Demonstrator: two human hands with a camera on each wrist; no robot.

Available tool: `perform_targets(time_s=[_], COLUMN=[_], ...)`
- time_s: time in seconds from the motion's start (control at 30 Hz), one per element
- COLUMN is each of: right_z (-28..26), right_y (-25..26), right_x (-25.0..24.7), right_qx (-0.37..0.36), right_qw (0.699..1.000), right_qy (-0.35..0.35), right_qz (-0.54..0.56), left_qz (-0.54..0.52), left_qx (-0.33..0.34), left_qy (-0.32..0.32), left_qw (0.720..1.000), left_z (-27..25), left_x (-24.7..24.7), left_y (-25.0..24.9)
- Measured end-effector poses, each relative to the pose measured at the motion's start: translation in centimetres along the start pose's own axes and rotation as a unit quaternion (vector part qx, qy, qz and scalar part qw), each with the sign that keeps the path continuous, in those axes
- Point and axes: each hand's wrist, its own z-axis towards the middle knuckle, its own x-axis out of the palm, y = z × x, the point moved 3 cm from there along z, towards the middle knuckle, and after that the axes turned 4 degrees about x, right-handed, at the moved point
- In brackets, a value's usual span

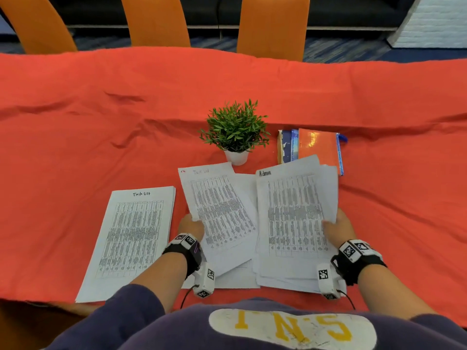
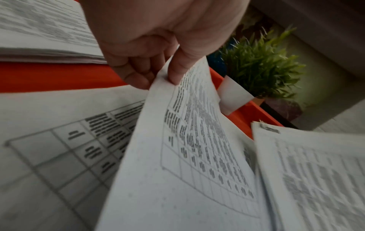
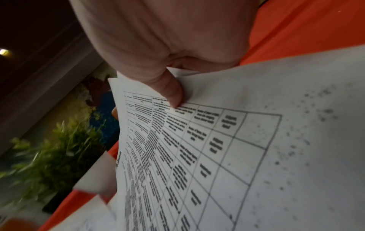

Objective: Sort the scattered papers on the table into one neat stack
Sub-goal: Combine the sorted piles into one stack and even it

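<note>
A neat stack of printed sheets (image 1: 129, 238) lies on the red cloth at the left. My left hand (image 1: 191, 227) pinches one printed sheet (image 1: 219, 210) by its left edge and holds it lifted and tilted; in the left wrist view the thumb (image 2: 178, 68) lies on top of that sheet (image 2: 187, 156) with the fingers under it. My right hand (image 1: 337, 227) grips a thick bundle of papers (image 1: 295, 218) at its right edge, thumb (image 3: 169, 92) on the top sheet (image 3: 237, 140). More loose sheets (image 1: 237, 276) lie flat beneath both.
A small potted plant (image 1: 236, 130) in a white pot stands just behind the papers. Books and an orange folder (image 1: 317, 147) lie at the back right, partly under the bundle. Orange chairs (image 1: 273, 24) stand beyond the table's far edge. My torso is at the near edge.
</note>
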Motion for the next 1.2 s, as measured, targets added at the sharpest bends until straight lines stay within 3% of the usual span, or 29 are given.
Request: perform_targets(time_s=[0.17, 0.33, 0.47, 0.6, 0.87, 1.07, 1.2], right_z=[1.3, 1.6, 1.2, 1.1, 1.8, 2.3, 2.4], right_y=[-0.3, -0.2, 0.1, -0.2, -1.3, -1.2, -1.0], right_x=[-2.6, -3.1, -3.0, -3.2, -2.0, -1.2, -1.1], right_qx=[0.016, 0.023, 0.021, 0.02, 0.019, 0.014, 0.013], right_qw=[0.998, 0.996, 0.996, 0.996, 0.995, 0.997, 0.997], right_qy=[-0.032, -0.04, -0.037, -0.038, -0.011, -0.002, 0.004], right_qz=[0.045, 0.072, 0.083, 0.084, 0.092, 0.082, 0.081], left_qz=[0.044, 0.148, 0.27, 0.319, 0.32, 0.213, 0.179], left_qx=[-0.05, -0.027, 0.004, 0.001, 0.018, 0.085, 0.093], left_qy=[0.029, 0.049, 0.006, -0.008, -0.027, 0.009, -0.007], left_qw=[0.997, 0.987, 0.963, 0.948, 0.947, 0.973, 0.979], left_z=[0.2, -0.7, -1.3, -1.0, -1.7, -2.0, -3.0], left_x=[-1.1, 0.3, 1.0, 0.5, 0.5, 0.7, 0.0], left_y=[1.1, 1.2, 0.7, 0.7, -0.2, -0.9, -1.5])
